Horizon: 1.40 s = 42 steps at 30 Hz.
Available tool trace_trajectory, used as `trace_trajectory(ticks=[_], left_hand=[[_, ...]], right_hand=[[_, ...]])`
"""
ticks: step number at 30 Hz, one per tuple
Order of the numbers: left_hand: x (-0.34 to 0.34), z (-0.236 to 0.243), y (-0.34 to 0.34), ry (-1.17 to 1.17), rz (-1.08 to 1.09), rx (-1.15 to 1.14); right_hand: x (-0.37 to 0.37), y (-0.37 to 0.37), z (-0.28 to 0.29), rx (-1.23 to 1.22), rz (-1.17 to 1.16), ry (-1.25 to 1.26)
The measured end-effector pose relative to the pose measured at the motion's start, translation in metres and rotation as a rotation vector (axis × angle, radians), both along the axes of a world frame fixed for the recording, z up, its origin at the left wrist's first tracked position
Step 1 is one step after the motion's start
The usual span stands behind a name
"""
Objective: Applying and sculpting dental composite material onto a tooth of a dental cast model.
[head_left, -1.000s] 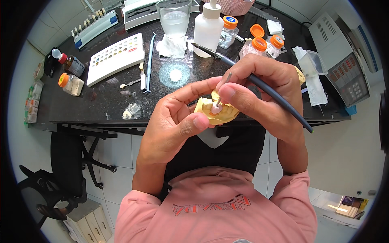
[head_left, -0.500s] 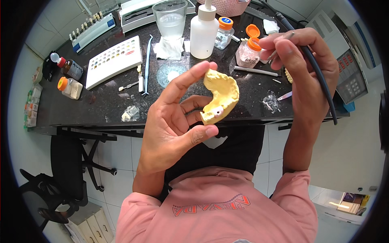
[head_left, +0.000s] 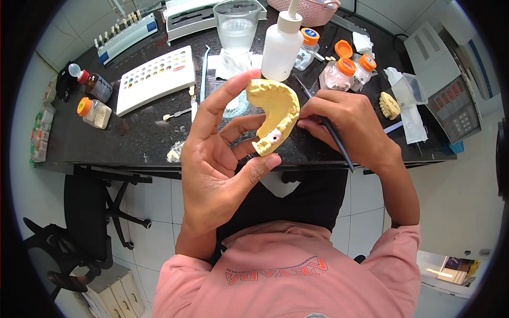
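Note:
My left hand (head_left: 214, 159) holds a yellow plaster dental model (head_left: 286, 106) upright by its edges, between the thumb below and fingers above. The model is horseshoe-shaped. One whitish-pink crown (head_left: 274, 137) with a small dark hole sits near its lower end. Close by on the right, my right hand (head_left: 347, 124) is closed round a slim, black-handled tool (head_left: 338, 140). Its handle slants down toward me. The fingers hide its middle, and its kind is not clear. The right fingertips are beside the model's outer edge; whether they touch it I cannot tell.
Behind the hands stand a white squeeze bottle (head_left: 282, 47), a glass of water (head_left: 236, 32) and orange-lidded jars (head_left: 338, 74). A white palette (head_left: 156, 79) lies left. At right are another plaster model (head_left: 389, 106), a clear box (head_left: 413, 87) and a device with a panel (head_left: 453, 93).
My right hand has come down and left, with the black-handled tool, from above the right side to beside the model. The left hand and model have shifted slightly left and up in view.

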<state>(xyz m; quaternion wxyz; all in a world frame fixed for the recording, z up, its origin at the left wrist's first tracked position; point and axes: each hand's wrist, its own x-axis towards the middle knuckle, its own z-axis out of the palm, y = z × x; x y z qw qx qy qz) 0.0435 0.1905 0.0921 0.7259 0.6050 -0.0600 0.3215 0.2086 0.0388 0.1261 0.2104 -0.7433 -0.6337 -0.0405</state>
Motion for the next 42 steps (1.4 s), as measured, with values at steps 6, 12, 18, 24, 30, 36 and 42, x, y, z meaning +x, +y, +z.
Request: trace_trajectory(ticks=[6,12,18,24,30,36,42], left_hand=[[0.003,0.003,0.001,0.054,0.152,-0.102],[0.005,-0.006,0.016,-0.092,0.106,-0.216],[0.001,-0.009,0.023,-0.053,0.125,-0.304],[-0.005,-0.006,0.025,0.041,0.062,-0.429],[-0.006,-0.006,0.024,0.03,0.042,-0.489],[-0.008,-0.01,0.017,0.053,0.043,-0.534],[0.003,-0.004,-0.006,0.064,-0.221,-0.469]], right_hand=[[-0.004,-0.003,0.012,0.103,0.031,0.046],[-0.003,-0.028,0.042,0.204,0.076,0.336],[0.003,-0.012,0.059,0.176,0.099,0.106],[-0.005,0.025,0.048,-0.233,-0.075,-0.085],[0.007,0.027,0.026,-0.259,-0.065,-0.184],[-0.015,0.017,0.013,0.24,-0.039,0.118],[-0.033,-0.003,-0.006,0.553,0.038,0.264]])
